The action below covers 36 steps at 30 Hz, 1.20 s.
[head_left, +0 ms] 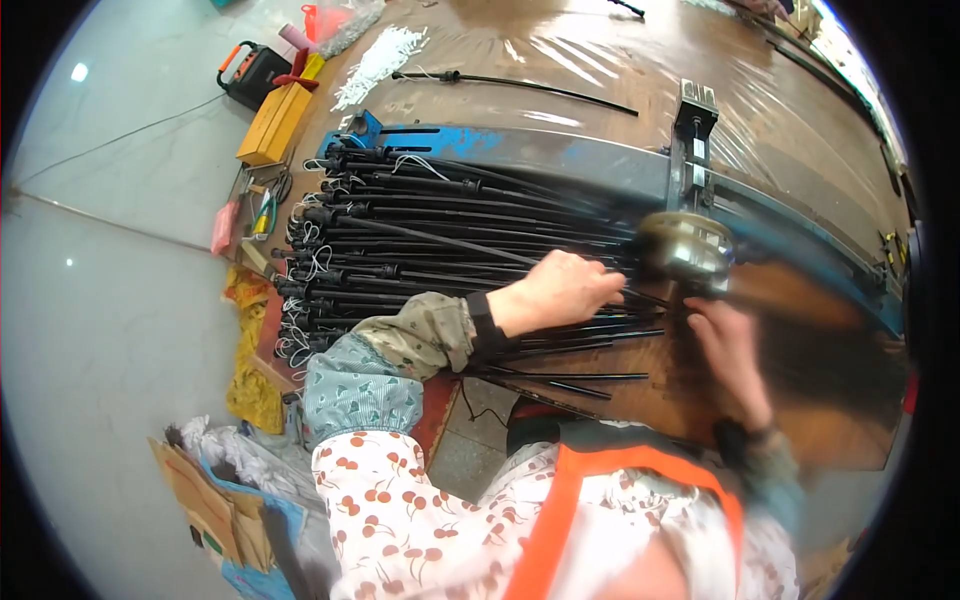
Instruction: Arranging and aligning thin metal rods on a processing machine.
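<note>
Brown workbench [600, 70] is carrying stacked black rods [420, 240]; left hand [560, 290] is pinning 1 rod flat while right hand [730, 355], blurred, is gripping a hammer [685, 245]; keeping fingers back seems wise.

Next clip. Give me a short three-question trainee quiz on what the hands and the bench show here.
1. True or false: the left hand rests on the pile of black rods.
2. What is blurred beside the right hand? A) a hammer head B) a paint brush C) a drill bit
3. Fill in: a single black rod lies apart on the far side of the ____ metal rail.

Key: 1 true; 2 A; 3 blue.
</note>
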### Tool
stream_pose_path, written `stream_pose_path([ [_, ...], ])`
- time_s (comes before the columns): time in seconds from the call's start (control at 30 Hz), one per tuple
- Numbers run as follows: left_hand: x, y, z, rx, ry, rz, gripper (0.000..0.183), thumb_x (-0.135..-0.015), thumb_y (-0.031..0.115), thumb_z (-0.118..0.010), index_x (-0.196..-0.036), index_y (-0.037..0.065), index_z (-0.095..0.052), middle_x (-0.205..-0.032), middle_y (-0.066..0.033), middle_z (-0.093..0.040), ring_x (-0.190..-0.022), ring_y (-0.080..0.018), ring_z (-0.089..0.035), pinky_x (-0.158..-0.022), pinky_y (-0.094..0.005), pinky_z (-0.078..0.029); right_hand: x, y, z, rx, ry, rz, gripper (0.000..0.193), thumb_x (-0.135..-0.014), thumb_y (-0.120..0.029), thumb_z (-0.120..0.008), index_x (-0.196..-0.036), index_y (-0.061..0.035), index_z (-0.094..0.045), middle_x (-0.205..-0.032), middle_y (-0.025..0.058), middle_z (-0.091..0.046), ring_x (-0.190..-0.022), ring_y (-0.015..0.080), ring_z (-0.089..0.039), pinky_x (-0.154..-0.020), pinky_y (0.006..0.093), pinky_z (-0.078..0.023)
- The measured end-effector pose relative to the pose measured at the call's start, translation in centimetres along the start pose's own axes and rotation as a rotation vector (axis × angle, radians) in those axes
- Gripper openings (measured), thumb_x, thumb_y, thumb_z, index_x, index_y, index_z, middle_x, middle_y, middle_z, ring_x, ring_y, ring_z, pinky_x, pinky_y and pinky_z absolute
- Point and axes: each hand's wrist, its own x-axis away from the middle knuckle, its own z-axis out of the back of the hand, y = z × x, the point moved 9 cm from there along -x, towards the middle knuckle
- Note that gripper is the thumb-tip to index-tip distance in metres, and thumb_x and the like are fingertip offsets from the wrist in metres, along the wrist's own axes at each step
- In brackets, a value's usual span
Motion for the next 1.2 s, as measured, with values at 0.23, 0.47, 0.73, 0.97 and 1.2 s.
stream_pose_path([
  [0.23, -2.3, 5.8, 1.2, 0.032, 0.062, -0.062, 0.020, -0.093, 0.029, -0.060, -0.089, 0.009, -0.060, -0.069, -0.0135, -0.063, -0.061, -0.0341, -0.065, -0.052, -0.0453, -0.051, 3.1, 0.8, 2.6, -0.180, 0.146, -0.069, 0.018, -0.085, -0.004, -0.067, -0.102, -0.0008, -0.071, -0.077, 0.0131, -0.065, -0.068, 0.0241, -0.063, -0.062, 0.0334, -0.049],
  [0.47, -3.3, 8.3, 0.1, -0.039, -0.019, -0.071, 0.022, -0.095, 0.030, -0.059, -0.106, 0.012, -0.064, -0.076, -0.0113, -0.067, -0.062, -0.0325, -0.067, -0.051, -0.0460, -0.053, 5.3, 0.5, 3.4, -0.195, 0.224, 0.201, 0.029, -0.089, -0.004, -0.059, -0.117, -0.0022, -0.066, -0.084, 0.0151, -0.067, -0.078, 0.0307, -0.065, -0.071, 0.0389, -0.054],
  [0.73, -5.8, 11.8, -0.6, -0.152, -0.173, -0.066, 0.018, -0.095, 0.026, -0.056, -0.096, 0.008, -0.059, -0.075, -0.0119, -0.064, -0.065, -0.0335, -0.066, -0.054, -0.0463, -0.052, 7.5, -4.5, 5.3, 0.323, 0.342, 0.597, 0.042, -0.086, -0.011, -0.063, -0.125, 0.0031, -0.057, -0.102, 0.0159, -0.065, -0.093, 0.0322, -0.064, -0.080, 0.0394, -0.054],
  [0.97, -14.9, 15.7, 11.9, -0.316, 0.120, -0.396, 0.034, -0.089, 0.007, -0.058, -0.123, 0.008, -0.060, -0.080, -0.0127, -0.057, -0.071, -0.0324, -0.060, -0.058, -0.0446, -0.049, 12.9, 13.1, 19.9, 0.406, 0.914, -0.006, 0.036, -0.088, -0.016, -0.067, -0.124, -0.0087, -0.063, -0.078, 0.0104, -0.069, -0.078, 0.0303, -0.068, -0.068, 0.0382, -0.056],
  [1.2, -22.1, 15.7, 6.3, -0.445, -0.006, -0.540, 0.055, -0.091, 0.006, -0.059, -0.144, 0.011, -0.047, -0.084, -0.0167, -0.060, -0.074, -0.0359, -0.062, -0.062, -0.0470, -0.049, 12.0, 15.7, 24.3, 0.467, 0.750, -0.078, 0.051, -0.086, -0.037, -0.071, -0.130, -0.0153, -0.060, -0.080, 0.0132, -0.066, -0.072, 0.0315, -0.067, -0.063, 0.0400, -0.053],
])
